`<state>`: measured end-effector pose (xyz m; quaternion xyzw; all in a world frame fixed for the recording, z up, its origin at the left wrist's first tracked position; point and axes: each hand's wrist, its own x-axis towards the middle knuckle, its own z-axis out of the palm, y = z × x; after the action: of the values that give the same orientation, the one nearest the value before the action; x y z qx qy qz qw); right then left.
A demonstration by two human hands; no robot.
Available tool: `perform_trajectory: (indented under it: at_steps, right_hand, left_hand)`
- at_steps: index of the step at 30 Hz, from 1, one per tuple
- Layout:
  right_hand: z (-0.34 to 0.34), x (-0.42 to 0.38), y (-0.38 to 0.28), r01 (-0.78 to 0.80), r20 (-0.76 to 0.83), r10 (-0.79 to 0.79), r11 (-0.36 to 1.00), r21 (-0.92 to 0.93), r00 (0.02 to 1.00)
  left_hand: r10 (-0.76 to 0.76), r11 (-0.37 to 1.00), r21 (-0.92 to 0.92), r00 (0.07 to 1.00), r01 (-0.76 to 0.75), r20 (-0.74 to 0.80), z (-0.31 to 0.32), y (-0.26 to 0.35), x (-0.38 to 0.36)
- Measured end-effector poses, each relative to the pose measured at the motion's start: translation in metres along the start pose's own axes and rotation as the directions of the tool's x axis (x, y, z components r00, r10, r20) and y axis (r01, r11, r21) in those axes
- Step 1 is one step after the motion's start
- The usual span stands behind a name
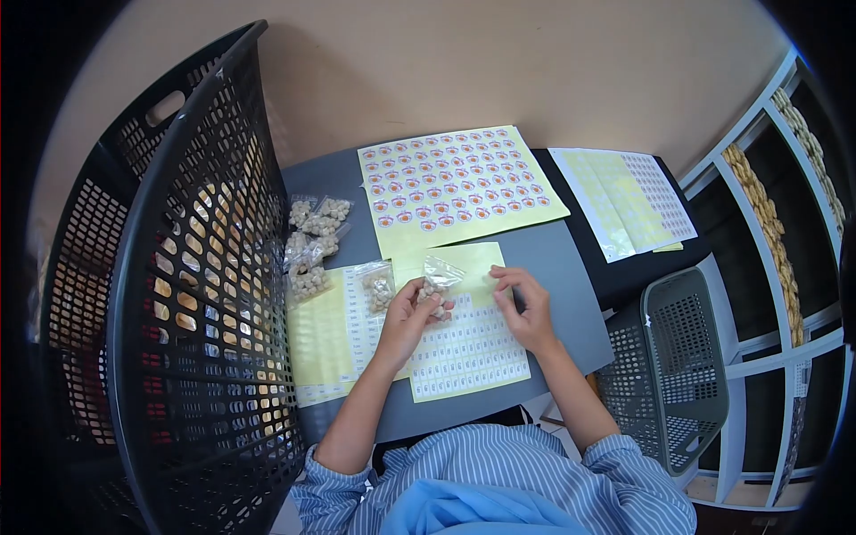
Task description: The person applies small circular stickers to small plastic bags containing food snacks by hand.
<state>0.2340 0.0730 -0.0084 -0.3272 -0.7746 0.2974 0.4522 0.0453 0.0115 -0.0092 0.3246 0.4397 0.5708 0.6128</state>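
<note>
My left hand [410, 318] is closed on a small clear plastic bag [441, 275] of pale round pieces, held over the label sheets. To its right my right hand [522, 306] is raised with its fingers curved and the thumb near the fingertips; whether something small is between them cannot be made out. Below both hands lies a sheet of small white labels [471, 357]. Another filled bag [378, 290] rests just left of my left hand, on a second label sheet [319, 334]. Several more filled bags [311, 245] are heaped at the table's left side.
A large dark basket [214, 267] stands tall along the left. Behind the hands lies a big sheet of round orange stickers [455, 183], with more sticker sheets [622, 196] farther right. A green-grey basket [682, 370] and a white-framed rack [753, 205] are at the right.
</note>
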Motion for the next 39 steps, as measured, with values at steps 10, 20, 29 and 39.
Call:
perform_trajectory:
  at_steps: [10,20,29,39]
  right_hand:
    - [0.018,0.036,-0.037,-0.262,0.237,0.192,0.912,0.316,0.952]
    - [0.036,0.052,-0.061,-0.247,0.164,0.2,0.899,0.362,0.966]
    - [0.035,0.06,-0.056,-0.054,0.014,0.052,0.989,0.138,0.999]
    - [0.02,0.076,-0.06,0.228,0.503,-0.069,0.938,-0.26,0.862]
  left_hand:
    - [0.041,0.853,0.517,0.996,-0.076,0.079,-0.003,0.017,-0.006]
    - [0.162,0.965,-0.199,0.984,-0.173,-0.068,-0.008,0.008,0.001]
    - [0.145,0.985,-0.066,0.973,-0.16,-0.182,-0.007,0.014,0.002]
    - [0.165,0.986,0.04,0.963,-0.16,-0.211,-0.008,0.015,0.001]
